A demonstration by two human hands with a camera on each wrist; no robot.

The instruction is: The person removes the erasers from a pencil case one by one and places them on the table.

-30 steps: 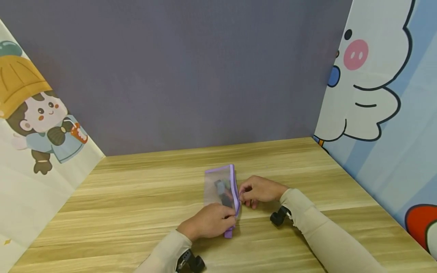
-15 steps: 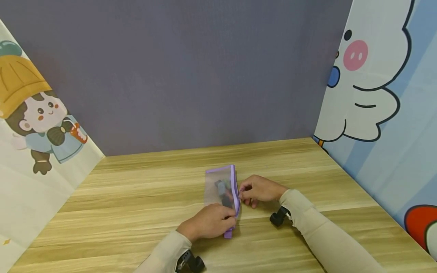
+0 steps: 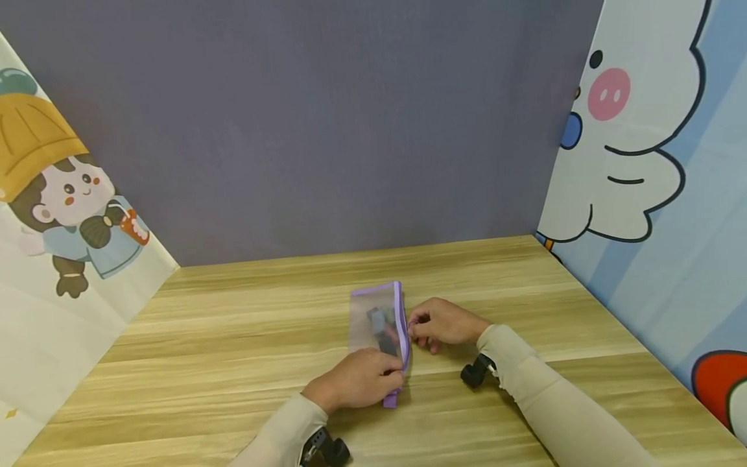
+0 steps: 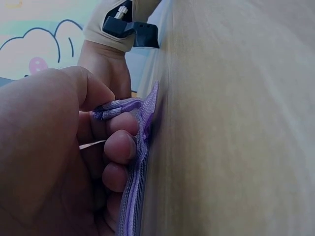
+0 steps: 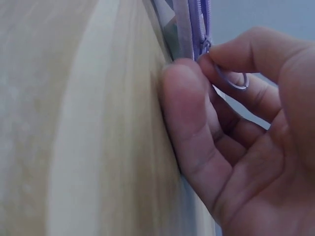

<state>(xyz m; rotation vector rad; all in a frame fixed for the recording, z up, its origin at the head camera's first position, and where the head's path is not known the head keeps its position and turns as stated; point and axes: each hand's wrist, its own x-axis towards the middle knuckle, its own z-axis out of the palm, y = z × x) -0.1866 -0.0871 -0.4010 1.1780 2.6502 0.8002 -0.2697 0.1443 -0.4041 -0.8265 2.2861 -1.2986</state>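
Observation:
A see-through pouch (image 3: 363, 324) with purple edging lies on the table, dark items showing through its mesh. The left hand (image 3: 358, 379) grips its near end; in the left wrist view that hand (image 4: 54, 152) pinches the purple zipper edge (image 4: 132, 196) between thumb and fingers. At the pouch's right side the right hand (image 3: 446, 322) holds the zipper pull. Seen from the right wrist, the thumb and index finger of the hand (image 5: 246, 123) pinch the slider (image 5: 205, 45), with a thin purple loop (image 5: 238, 86) hanging beside it.
The wood-grain table (image 3: 233, 324) runs back to a dark grey panel (image 3: 350, 130). Cartoon-printed panels stand on the left (image 3: 35, 324) and right (image 3: 671, 272). Each wrist wears a small black camera.
The right hand has shifted very slightly, still holding the zipper pull. The left hand and the pouch look unmoved.

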